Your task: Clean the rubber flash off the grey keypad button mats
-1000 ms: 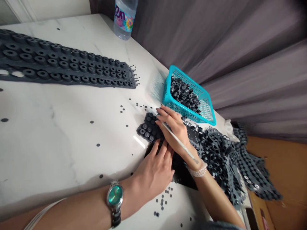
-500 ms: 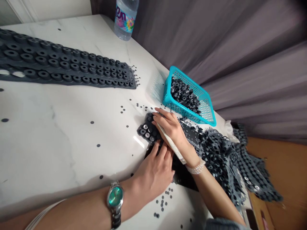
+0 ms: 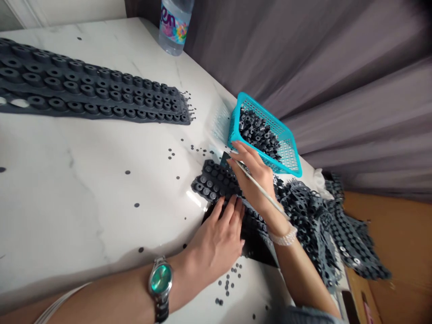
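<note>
R hand (image 3: pixel 254 180) was closed on a slim white stick (image 3: pixel 259 187), held pen-like btwn thumb & fingers; its long axis ran from the fingertips back to the wrist, fwd end aimed away from the body & a bit L. L hand (image 3: pixel 218 240) lay palm down, fingers extended, thumb apart, fingertips on the near edge of a dark studded strip (image 3: pixel 211 180). That strip sat below & L of the R grip, long axis on a similar slant but flatter, one end poking out past the L fingertips, the rest running back under the R hand; R hand hid its middle, so contact w/ the stick: can't tell. Black board (image 3: pixel 256 249) showed under it, R of L hand. Teal basket (image 3: pixel 285 167) w/ small black pieces (image 3: pixel 259 132) stood just beyond R grip, blocking that side. Scrap heap (image 3: pixel 303 216) crowded R of the R wrist. Loose discs (image 3: pixel 227 283) lay nr L hand; stacked long strips (image 3: pixel 91 90) & a water bottle (image 3: pixel 173 29) were well apart, far L.
</note>
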Demonstrator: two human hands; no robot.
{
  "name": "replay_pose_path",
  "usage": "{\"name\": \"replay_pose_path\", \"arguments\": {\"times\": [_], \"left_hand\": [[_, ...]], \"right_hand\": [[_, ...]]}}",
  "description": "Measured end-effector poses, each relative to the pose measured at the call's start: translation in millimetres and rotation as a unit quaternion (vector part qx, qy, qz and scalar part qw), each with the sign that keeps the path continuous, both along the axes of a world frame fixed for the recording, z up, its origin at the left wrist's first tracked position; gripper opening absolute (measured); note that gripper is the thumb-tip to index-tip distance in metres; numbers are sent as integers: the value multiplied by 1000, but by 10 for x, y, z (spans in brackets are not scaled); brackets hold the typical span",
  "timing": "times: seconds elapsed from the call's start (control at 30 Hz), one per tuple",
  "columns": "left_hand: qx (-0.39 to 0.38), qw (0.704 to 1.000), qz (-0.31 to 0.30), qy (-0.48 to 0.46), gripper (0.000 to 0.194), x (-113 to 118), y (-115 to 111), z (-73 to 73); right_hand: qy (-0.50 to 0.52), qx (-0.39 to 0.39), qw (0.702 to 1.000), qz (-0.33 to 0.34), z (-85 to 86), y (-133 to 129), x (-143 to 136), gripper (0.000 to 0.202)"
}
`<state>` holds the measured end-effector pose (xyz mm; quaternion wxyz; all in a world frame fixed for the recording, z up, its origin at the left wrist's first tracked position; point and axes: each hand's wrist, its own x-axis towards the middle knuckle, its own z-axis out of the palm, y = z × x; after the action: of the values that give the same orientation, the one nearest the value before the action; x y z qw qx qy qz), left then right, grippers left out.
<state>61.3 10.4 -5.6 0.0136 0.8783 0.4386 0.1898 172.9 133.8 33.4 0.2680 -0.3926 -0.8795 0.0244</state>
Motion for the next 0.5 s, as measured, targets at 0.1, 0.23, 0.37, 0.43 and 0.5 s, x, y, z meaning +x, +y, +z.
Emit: {"name": "replay_pose_path", "arguments": {"times": [0.1,0.23,0.37,0.43,0.5], "left_hand": [[11,1000,6,-2,56,12,-8,-9],[17,1000,10,-3,56,21,-11,-40],[9,1000,-7,-10,52,13,15,-41],[9,1000,-8,-13,53,9,24,-36],[11,1000,-5,-16,54,8,26,-37]], "right_hand": [[13,17,999,-31,-4,-329,248,13],[-48,14,999,-4,-77,-706,482,19],[-79,30,996,-9,-113,-804,533,20],[-82,34,996,-5,-112,-783,538,19],[-83,38,996,-2,-110,-768,550,19]]}}
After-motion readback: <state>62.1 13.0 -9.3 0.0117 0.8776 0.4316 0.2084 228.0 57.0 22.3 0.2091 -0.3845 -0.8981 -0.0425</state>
